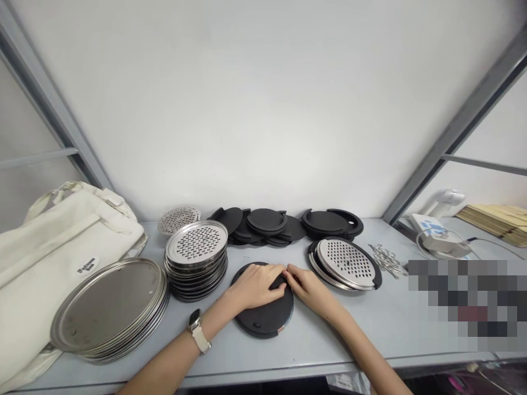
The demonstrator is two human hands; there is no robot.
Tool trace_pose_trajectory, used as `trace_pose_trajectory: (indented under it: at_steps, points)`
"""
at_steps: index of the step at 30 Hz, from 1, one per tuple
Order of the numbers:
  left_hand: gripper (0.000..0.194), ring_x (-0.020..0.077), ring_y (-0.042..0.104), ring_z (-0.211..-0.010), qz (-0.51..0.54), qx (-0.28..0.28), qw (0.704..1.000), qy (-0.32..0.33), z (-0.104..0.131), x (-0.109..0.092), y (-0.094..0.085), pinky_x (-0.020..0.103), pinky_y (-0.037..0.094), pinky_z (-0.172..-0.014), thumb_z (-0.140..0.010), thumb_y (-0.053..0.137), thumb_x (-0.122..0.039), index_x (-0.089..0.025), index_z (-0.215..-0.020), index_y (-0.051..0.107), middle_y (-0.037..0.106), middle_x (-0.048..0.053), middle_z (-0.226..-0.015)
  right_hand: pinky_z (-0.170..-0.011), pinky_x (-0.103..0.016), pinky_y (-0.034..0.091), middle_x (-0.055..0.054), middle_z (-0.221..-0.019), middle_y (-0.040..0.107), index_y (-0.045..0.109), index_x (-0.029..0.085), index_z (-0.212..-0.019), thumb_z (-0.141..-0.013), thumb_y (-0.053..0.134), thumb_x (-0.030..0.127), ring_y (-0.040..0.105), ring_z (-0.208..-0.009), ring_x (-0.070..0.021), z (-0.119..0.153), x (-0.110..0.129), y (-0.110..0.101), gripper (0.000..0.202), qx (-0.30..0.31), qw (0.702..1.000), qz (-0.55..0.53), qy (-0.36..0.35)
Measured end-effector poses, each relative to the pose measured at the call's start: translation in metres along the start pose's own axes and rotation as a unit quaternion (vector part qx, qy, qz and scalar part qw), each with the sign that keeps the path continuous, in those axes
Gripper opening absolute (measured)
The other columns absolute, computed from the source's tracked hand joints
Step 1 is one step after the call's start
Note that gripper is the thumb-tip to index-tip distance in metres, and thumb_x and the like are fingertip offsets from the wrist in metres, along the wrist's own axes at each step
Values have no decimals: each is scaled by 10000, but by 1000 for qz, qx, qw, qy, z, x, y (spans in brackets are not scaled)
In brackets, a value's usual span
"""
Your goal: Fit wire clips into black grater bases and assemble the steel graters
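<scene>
A round black disc (pixel 265 318) lies on the grey table in front of me, with a small dark nub near its front edge and a thin shiny strip on its rim. Across its top rests my left hand (pixel 257 286), gripping the disc, its thumb held apart from the fingers. My right hand (pixel 303 284) is closed in a pinch at the disc's far right edge, where both hands' fingertips meet. Whatever is between those fingertips is hidden. Right of the disc sits a stack topped by a perforated metal grater plate (pixel 347 263), with a black ring around part of it.
Left are stacked metal round trays (pixel 111 307), a stack of grater plates (pixel 197 245) and a cream bag (pixel 94 230). Black round parts (pixel 267 222) line the wall. Small wire clips (pixel 387 259) lie at right, before a white box (pixel 436 233) and wooden boards (pixel 496 222).
</scene>
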State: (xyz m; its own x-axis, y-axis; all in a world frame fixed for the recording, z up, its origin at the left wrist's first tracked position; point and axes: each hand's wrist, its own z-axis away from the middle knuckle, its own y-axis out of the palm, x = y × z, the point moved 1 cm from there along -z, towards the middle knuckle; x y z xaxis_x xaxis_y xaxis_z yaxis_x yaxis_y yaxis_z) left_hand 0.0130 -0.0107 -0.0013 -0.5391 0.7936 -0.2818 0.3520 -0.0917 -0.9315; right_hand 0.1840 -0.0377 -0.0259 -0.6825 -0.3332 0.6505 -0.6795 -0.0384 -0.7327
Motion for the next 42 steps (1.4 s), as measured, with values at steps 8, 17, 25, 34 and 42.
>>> trace_pose_trajectory:
  at_steps: [8, 17, 25, 34, 42]
  points:
    - [216, 219, 613, -782, -13, 2, 1000, -10, 1, -1, -1, 284, 416, -646, -847, 454, -341, -191, -998, 493, 629, 36, -872, -546, -232, 317, 35, -615, 476, 433, 194, -704, -925, 334, 346, 401, -556, -105, 0, 7, -1, 286, 3, 1000, -12, -7]
    - [167, 204, 608, -791, -12, -7, 1000, 4, 1, 2, 2, 282, 412, -662, -847, 461, -314, -192, -944, 520, 629, 26, -882, -513, -231, 290, 35, -581, 453, 430, 192, -664, -916, 336, 334, 374, -530, -101, 2, 9, -1, 304, 10, 1000, -4, -12]
    - [237, 214, 609, -829, -9, 9, 1000, -8, 0, 0, 0, 287, 418, -690, -858, 454, -337, -194, -1044, 488, 626, 43, -912, -516, -231, 298, 34, -582, 476, 427, 204, -711, -917, 341, 363, 390, -518, -106, 1, 3, -1, 275, -8, 1000, 22, 7]
    - [231, 210, 604, -844, 8, 6, 1000, -10, 0, 1, -1, 282, 411, -693, -864, 450, -346, -206, -1042, 495, 622, 31, -920, -524, -231, 309, 22, -606, 513, 427, 209, -729, -927, 324, 362, 422, -526, -114, 2, 5, -3, 271, -1, 1000, 29, -2]
    - [238, 201, 602, -833, 17, 13, 1000, -18, -1, 1, -1, 275, 411, -700, -863, 458, -352, -208, -1044, 513, 622, 30, -910, -525, -236, 305, 21, -608, 521, 437, 211, -727, -928, 336, 348, 432, -524, -115, 3, 5, -2, 263, -10, 999, 31, -13]
